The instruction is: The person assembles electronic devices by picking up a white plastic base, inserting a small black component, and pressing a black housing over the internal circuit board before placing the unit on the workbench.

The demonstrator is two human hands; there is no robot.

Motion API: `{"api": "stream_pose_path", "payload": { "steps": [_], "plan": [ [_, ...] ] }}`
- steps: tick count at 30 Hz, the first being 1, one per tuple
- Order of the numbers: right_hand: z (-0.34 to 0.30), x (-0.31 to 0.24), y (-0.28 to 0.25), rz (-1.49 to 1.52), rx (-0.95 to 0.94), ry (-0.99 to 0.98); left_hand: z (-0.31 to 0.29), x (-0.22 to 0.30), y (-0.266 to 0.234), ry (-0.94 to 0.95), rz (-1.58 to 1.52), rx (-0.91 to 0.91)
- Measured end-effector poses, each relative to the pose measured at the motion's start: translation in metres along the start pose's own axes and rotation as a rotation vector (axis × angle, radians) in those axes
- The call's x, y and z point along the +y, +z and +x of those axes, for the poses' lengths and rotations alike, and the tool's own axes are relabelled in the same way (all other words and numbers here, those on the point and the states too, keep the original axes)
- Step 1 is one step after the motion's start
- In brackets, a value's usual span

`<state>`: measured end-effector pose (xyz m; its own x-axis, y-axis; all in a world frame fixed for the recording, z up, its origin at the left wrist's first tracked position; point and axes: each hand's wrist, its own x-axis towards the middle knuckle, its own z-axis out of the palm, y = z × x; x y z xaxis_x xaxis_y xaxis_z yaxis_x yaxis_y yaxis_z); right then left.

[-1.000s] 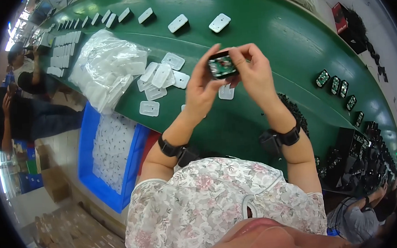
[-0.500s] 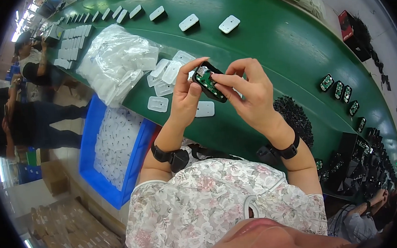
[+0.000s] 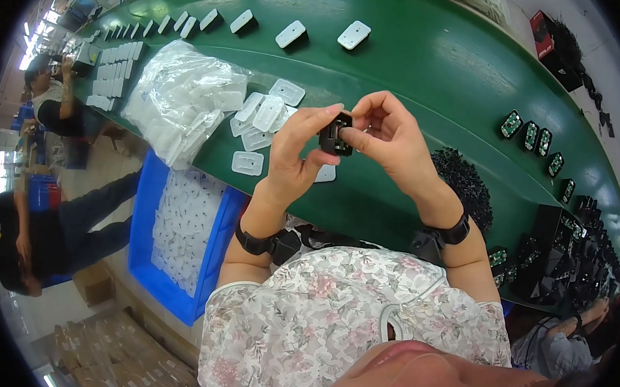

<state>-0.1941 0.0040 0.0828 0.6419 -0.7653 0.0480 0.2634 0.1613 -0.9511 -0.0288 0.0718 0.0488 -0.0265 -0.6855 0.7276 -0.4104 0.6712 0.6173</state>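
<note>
Over the green bench I hold a small black plastic housing (image 3: 327,140) with both hands, tilted so its open side partly shows. My left hand (image 3: 294,148) grips it by the edges, index finger along the top and thumb below. My right hand (image 3: 391,137) is closed at its right side, the thumb pressed at the opening and the other fingers curled behind. Most of the circuit board inside is hidden by the tilt and the thumb. Just beyond my left hand lie several loose white plastic covers (image 3: 268,114). Another white cover (image 3: 325,173) shows partly beneath my hands.
A clear bag of white covers (image 3: 181,95) rests at left, above a blue bin (image 3: 140,259) of small bagged parts. Covered housings (image 3: 290,34) line the green bench (image 3: 401,50). A heap of small black parts (image 3: 462,190) and open housings with boards (image 3: 530,137) are at right.
The housing has been tipped up, so its green board no longer faces the view. My right thumb has shifted onto its opening. At left, a standing person has moved.
</note>
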Motion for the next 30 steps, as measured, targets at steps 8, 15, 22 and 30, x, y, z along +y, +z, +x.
{"api": "stream_pose_path", "payload": {
  "steps": [8, 15, 22, 30],
  "plan": [
    [-0.001, 0.016, 0.007, -0.534, 0.118, -0.588, -0.002, 0.002, 0.010, -0.108, -0.106, 0.121],
    [-0.006, 0.020, 0.002, -0.744, 0.082, -0.674, -0.011, -0.002, 0.010, -0.205, -0.216, 0.121],
    [0.003, -0.010, -0.023, -0.273, -0.124, 0.027, -0.006, 0.008, 0.008, -0.351, -0.315, -0.104],
    [0.003, 0.022, -0.034, 0.029, 0.004, -0.108, -0.014, -0.004, 0.019, -0.650, -0.793, 0.059]
  ]
}}
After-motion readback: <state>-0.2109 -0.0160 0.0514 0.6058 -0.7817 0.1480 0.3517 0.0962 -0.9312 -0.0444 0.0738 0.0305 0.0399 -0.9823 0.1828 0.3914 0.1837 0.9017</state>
